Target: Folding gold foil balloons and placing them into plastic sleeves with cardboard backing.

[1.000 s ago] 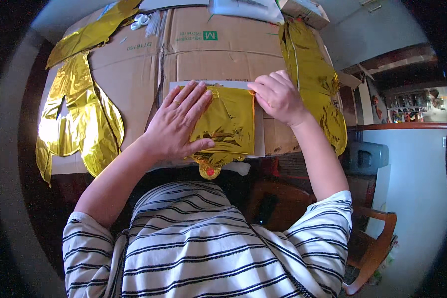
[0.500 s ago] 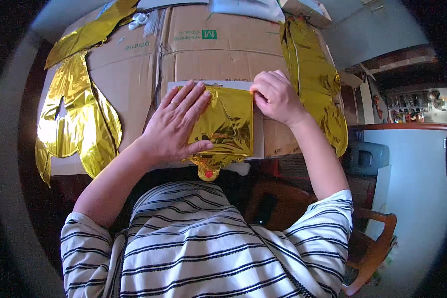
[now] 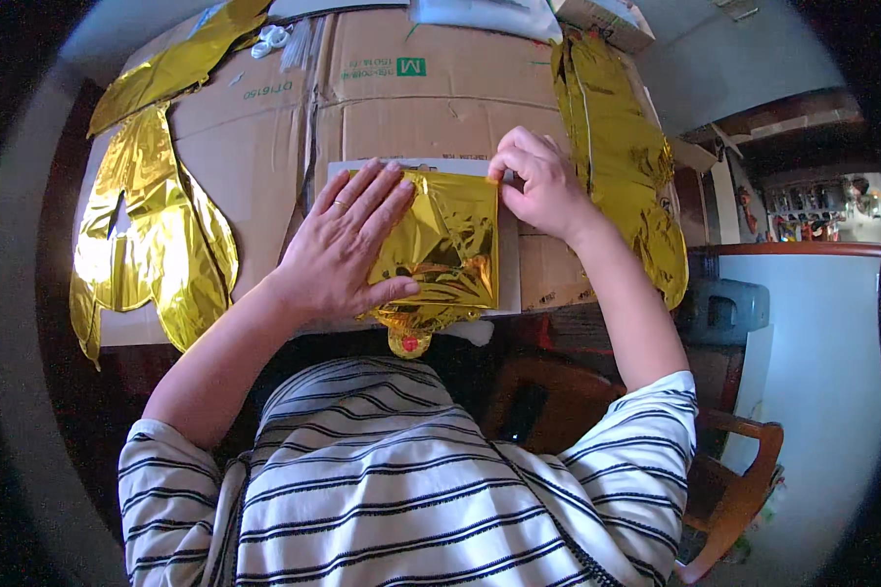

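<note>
A folded piece of shiny gold foil, which looks like a flat foil balloon [image 3: 448, 230], lies on a pale card [image 3: 509, 269] at the near edge of the table. My left hand [image 3: 347, 235] rests flat across its left side, fingers stretched out and pointing away from me, with a ring on one finger. At the foil's far right corner, my right hand [image 3: 543, 186] pinches the edge between thumb and forefinger. A crumpled strip and a rounded gold tab with a red mark [image 3: 409, 343] hang over the near edge.
Flattened brown cardboard [image 3: 411, 122] covers the table. More gold foil pieces lie at the left [image 3: 137, 215] and right [image 3: 622, 157]. White ribbon rings [image 3: 272, 39] and a clear plastic bag [image 3: 489, 15] sit at the far side. A wooden chair [image 3: 744, 489] stands at the right.
My right hand has turned a little and shifted slightly at the foil's far right corner, its thumb and forefinger now showing in a pinch. My left hand stays in place.
</note>
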`<state>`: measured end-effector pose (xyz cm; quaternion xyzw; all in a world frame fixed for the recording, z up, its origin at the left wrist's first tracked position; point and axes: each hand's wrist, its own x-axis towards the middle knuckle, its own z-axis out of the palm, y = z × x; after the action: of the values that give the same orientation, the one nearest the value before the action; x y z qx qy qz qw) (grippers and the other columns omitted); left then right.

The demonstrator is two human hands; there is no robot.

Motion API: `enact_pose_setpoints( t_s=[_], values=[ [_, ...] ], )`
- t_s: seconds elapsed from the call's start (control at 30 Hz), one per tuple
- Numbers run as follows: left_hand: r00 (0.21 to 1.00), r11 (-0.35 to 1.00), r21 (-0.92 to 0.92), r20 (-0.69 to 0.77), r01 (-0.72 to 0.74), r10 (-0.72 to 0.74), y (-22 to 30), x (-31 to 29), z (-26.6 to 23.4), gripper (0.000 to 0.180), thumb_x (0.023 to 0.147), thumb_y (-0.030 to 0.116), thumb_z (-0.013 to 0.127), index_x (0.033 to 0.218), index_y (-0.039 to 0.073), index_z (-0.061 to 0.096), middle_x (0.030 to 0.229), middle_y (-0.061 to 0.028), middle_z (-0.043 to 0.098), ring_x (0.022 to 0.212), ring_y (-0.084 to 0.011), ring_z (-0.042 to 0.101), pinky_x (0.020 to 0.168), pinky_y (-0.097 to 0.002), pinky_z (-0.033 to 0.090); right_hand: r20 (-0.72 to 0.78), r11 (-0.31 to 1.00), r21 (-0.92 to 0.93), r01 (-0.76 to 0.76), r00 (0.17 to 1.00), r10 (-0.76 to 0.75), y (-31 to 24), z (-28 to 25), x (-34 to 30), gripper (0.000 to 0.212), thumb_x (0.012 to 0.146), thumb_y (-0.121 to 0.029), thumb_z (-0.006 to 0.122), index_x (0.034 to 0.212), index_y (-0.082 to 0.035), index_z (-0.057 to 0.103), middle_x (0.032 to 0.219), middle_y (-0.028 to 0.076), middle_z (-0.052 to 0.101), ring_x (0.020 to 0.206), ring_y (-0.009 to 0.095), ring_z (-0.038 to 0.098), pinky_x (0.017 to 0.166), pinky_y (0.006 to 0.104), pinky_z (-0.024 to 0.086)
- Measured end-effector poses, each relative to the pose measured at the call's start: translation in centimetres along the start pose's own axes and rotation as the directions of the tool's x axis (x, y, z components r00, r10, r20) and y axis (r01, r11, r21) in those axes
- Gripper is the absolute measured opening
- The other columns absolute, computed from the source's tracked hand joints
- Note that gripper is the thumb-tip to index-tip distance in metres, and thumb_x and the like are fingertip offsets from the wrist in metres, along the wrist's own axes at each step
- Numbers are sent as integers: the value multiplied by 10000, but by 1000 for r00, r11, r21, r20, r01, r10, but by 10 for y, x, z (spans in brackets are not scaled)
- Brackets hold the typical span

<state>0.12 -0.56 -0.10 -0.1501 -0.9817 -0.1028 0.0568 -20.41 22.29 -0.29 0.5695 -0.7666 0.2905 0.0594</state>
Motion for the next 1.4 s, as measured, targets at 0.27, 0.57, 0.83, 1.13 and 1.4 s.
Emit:
enact_pose_setpoints(
  t_s=[0.27,0.57,0.83,1.13,1.4],
  values=[
    [1000,1000,4,7,0,0,1,1,-1,956,918,711,421,1531,-7,274,1590,-232,263,1501,-371,199,1226,-484,114,-62,962,-227,152,983,-170,-2,3,-7,290,690,-67,745,929,-119,588,875,52,569,825,265,590,759,404,431],
    [1000,1000,-3,6,15,-15,1,0,0,962,914,714,431,1534,-4,272,1597,-227,253,1505,-367,190,1227,-480,113,40,785,-441,434,884,-466,-8,-17,-5,247,753,-121,678,990,-73,627,875,38,583,766,205,565,732,372,461],
    [1000,1000,-9,-14,9,-9,1,0,1,953,915,710,437,1529,-3,284,1592,-230,265,1501,-366,206,1226,-483,122,96,712,-515,477,857,-506,-5,-15,-5,170,779,-116,660,927,-33,665,898,41,621,758,187,572,720,346,476],
    [1000,1000,7,-29,0,1,1,-1,2,937,920,701,433,1522,-5,299,1587,-236,272,1500,-368,212,1224,-487,128,172,703,-532,472,873,-456,-7,-17,-5,187,808,-119,660,970,-30,687,966,61,644,793,182,578,736,338,472],
    [1000,1000,1,-5,5,-5,0,0,1,946,922,701,428,1525,-13,286,1588,-240,267,1505,-371,192,1227,-486,116,152,854,-487,180,981,-120,-25,-25,-16,384,880,-164,618,1224,6,630,1228,144,640,1004,270,608,918,395,470]
  ],
)
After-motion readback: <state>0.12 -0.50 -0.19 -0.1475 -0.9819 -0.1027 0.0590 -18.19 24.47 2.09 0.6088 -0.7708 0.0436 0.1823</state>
